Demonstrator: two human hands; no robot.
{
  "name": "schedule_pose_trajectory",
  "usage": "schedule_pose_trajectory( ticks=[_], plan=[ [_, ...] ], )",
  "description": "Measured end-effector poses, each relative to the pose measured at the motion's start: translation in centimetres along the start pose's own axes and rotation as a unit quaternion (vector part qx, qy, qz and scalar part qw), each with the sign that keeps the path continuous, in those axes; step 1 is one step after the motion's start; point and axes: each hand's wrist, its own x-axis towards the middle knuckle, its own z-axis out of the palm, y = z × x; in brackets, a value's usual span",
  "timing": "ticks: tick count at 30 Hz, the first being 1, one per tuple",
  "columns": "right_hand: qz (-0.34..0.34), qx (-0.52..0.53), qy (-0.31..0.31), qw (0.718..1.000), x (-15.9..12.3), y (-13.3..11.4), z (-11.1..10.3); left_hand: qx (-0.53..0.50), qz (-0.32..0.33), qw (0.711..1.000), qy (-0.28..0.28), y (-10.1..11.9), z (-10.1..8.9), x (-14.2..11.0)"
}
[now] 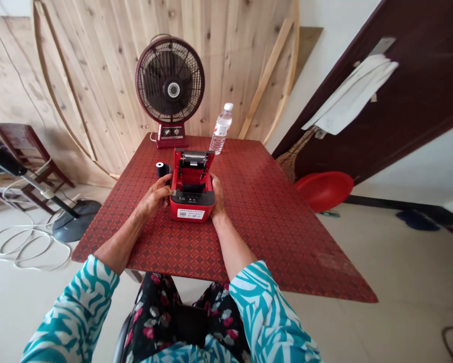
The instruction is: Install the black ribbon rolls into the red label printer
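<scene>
A red and black thermal printer [192,212] stands on the table with its lid [194,160] raised and its paper bay exposed. A white label with print and a code is stuck on its front. My left hand [156,197] is closed at the printer's left side, fingers curled against the body near the front corner. Along the opposite side my right hand [217,195] wraps the casing, its fingertips partly hidden behind it. Just beyond my left fingers stands a small dark roll [160,170] with a white end, and a second dark roll-like thing is partly hidden beside it.
The table [271,217] has a red patterned cover. At its back edge are a maroon fan [170,91] and a water bottle [221,130]. A stand base [77,220] with loose cables lies on the floor at left. A red basin [326,191] is at right.
</scene>
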Motion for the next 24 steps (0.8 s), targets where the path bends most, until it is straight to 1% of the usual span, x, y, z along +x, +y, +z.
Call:
schedule_pose_trajectory(
  ticks=[3,6,9,11,12,13,16,17,19,23,24],
  plan=[
    [0.011,0.024,0.039,0.999,0.1,-0.3,0.3,0.033,0.012,0.999,0.007,-0.1,-0.2,0.0],
    [0.030,0.066,0.048,0.996,0.4,-0.5,0.7,0.064,0.046,0.997,0.020,0.4,-0.3,-0.1],
    [0.033,0.103,0.052,0.993,0.6,-0.4,1.0,0.136,0.121,0.982,0.044,2.1,0.0,0.0],
    [0.046,0.131,0.061,0.988,0.8,0.0,1.2,0.215,0.167,0.961,0.042,3.8,0.7,0.4],
    [0.055,0.142,0.067,0.986,0.9,0.2,1.3,0.262,0.182,0.947,0.024,4.7,1.1,0.7],
    [0.062,0.151,0.071,0.984,1.0,0.4,1.4,0.313,0.191,0.930,-0.007,5.5,1.7,1.1],
    [0.070,0.171,0.076,0.980,1.2,0.8,1.7,0.449,0.181,0.865,-0.131,7.1,3.3,3.1],
    [0.072,0.177,0.074,0.979,1.2,0.9,1.8,0.480,0.169,0.844,-0.166,7.3,3.7,3.9],
    [0.074,0.185,0.071,0.977,1.3,0.8,1.9,0.532,0.146,0.805,-0.219,7.4,4.3,5.6],
    [0.082,0.187,0.070,0.976,1.3,0.3,1.9,0.635,0.091,0.708,-0.296,7.0,4.9,8.3],
    [0.089,0.186,0.068,0.976,1.3,0.1,1.9,0.649,0.083,0.691,-0.307,7.0,5.1,8.7]
  ],
)
